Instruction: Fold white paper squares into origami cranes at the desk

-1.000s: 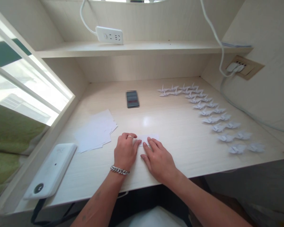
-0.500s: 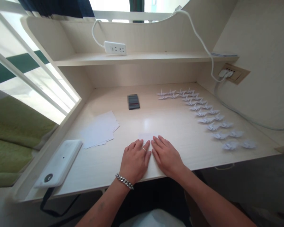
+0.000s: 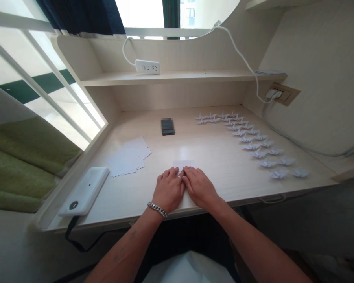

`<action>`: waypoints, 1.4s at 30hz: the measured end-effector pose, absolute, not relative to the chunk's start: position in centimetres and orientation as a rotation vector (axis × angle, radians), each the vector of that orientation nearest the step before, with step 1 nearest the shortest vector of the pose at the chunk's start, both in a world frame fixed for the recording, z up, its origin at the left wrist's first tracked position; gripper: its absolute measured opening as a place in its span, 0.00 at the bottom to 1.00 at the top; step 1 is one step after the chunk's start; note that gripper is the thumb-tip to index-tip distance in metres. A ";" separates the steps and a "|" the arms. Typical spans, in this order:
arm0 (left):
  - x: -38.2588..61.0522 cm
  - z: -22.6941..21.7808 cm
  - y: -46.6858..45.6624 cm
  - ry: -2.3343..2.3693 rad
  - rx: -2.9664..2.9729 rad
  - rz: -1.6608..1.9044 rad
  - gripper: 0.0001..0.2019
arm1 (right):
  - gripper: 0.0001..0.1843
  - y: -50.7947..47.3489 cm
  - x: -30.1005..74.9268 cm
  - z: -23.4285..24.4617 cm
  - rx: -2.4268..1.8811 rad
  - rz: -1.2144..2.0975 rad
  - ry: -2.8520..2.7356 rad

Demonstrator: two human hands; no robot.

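Observation:
A small white piece of paper [image 3: 184, 163] lies flat near the desk's front edge, its near part hidden under my fingers. My left hand [image 3: 169, 189] rests palm down on its left side, fingers stretched forward, a ring on one finger and a chain bracelet at the wrist. From the right, my right hand [image 3: 200, 188] lies flat beside it, its fingertips touching or slightly covering the left index finger. Both hands press down on the sheet.
Loose white sheets [image 3: 128, 157] are fanned out on the left, behind a white power bank [image 3: 87, 190] with a dark cable. A dark blurred object [image 3: 168, 127] sits farther back. Several folded paper cranes [image 3: 252, 145] line the right side. A power strip [image 3: 147, 67] stands on the shelf.
My hands have come closer together, the right fingertips moving left to meet the left hand. More of the paper's far edge shows. The camera view has shifted slightly.

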State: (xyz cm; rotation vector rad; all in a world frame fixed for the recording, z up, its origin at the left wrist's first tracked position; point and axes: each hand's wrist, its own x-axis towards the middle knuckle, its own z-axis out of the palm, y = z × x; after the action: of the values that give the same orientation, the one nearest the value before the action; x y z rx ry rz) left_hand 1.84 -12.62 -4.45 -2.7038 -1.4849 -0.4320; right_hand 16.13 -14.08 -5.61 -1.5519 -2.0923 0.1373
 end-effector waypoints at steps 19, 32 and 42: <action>0.8 -5.2 -13.0 -1.466 -2.692 -0.609 0.22 | 0.22 -14.3 16.2 -5.8 -1.628 0.115 -2.164; 1.2 -4.8 -12.7 -1.319 -2.736 -0.560 0.20 | 0.22 -14.2 16.3 -5.7 -1.608 0.142 -2.128; 1.1 -4.1 -12.8 -1.325 -2.743 -0.502 0.20 | 0.21 -14.3 16.0 -5.4 -1.616 0.134 -2.134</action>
State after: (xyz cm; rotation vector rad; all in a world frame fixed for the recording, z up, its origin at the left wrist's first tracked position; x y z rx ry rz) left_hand 1.11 -12.83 -4.13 -2.7429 -1.3254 -0.5023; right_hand 16.02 -14.32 -5.37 -1.6157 -2.1341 0.1337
